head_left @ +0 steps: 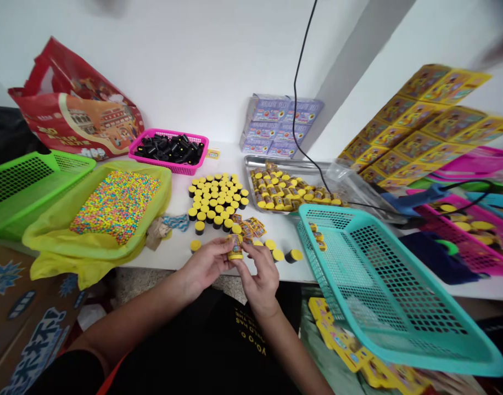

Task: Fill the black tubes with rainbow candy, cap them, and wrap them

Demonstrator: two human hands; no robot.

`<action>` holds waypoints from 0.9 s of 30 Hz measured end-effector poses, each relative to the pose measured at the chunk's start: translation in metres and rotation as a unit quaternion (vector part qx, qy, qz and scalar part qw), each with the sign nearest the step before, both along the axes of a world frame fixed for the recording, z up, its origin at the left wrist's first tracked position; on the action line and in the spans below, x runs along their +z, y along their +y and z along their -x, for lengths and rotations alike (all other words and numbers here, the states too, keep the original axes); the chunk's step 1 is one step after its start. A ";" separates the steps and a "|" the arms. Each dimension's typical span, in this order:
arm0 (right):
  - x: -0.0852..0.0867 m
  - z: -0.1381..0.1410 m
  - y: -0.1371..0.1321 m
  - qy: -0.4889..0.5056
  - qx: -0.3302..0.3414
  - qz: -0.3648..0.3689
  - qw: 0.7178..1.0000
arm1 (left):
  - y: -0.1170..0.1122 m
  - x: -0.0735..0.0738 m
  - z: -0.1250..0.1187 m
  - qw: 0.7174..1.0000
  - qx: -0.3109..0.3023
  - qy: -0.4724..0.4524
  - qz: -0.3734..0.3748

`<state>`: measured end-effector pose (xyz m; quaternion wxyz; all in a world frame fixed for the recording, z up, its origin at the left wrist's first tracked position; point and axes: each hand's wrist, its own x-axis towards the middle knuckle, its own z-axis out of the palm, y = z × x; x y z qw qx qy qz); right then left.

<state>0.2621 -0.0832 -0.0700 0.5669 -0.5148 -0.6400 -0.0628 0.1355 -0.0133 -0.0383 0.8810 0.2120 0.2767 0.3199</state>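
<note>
Near the table's front edge, my left hand [208, 264] closes its fingers around a small labelled canister [235, 251] with yellow at its end. My right hand [260, 274] grips the same canister from the other side, thumb and fingers at its label. Just beyond my hands lies a loose pile of printed labels [252, 227]. Behind them stand many small black canisters with yellow lids [216, 197], packed close together. A few more lidded canisters [294, 255] stand to the right of my right hand.
A turquoise basket [383, 351] at right holds a few labelled canisters. Behind it, a metal tray [251, 189] carries many more. At left are a yellow-lined tub of colourful candy beads [115, 203], a green basket [66, 164] and a pink basket [169, 164] of black pieces. A black cable [296, 99] hangs down.
</note>
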 end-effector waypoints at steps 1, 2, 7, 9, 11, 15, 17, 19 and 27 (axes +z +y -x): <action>0.000 -0.001 0.000 0.004 -0.003 0.001 1.000 | 0.000 0.000 0.000 1.000 -0.001 -0.001 -0.003; -0.001 -0.001 0.000 0.002 -0.004 -0.001 1.000 | 0.001 0.000 0.001 1.000 -0.002 0.000 -0.005; -0.004 -0.001 0.001 -0.020 -0.002 -0.004 1.000 | 0.000 -0.003 0.000 1.000 0.008 0.025 -0.016; -0.005 0.000 0.002 -0.025 0.010 -0.007 1.000 | -0.001 -0.005 -0.001 0.999 0.020 0.031 -0.022; -0.006 0.000 0.002 -0.022 0.021 -0.009 0.999 | -0.002 -0.005 -0.002 0.999 0.029 0.037 -0.027; -0.006 0.001 0.001 0.024 0.020 0.003 0.999 | -0.003 -0.005 -0.001 0.998 0.011 0.043 -0.034; -0.005 0.001 0.001 0.037 0.025 0.004 0.999 | -0.003 -0.004 0.000 0.998 0.002 0.046 -0.038; -0.003 0.001 0.000 0.032 0.035 -0.005 0.999 | -0.002 -0.003 0.002 0.998 -0.001 0.051 -0.040; 0.000 0.003 0.002 0.002 0.039 -0.030 0.999 | -0.004 -0.003 0.001 0.994 0.045 0.088 -0.038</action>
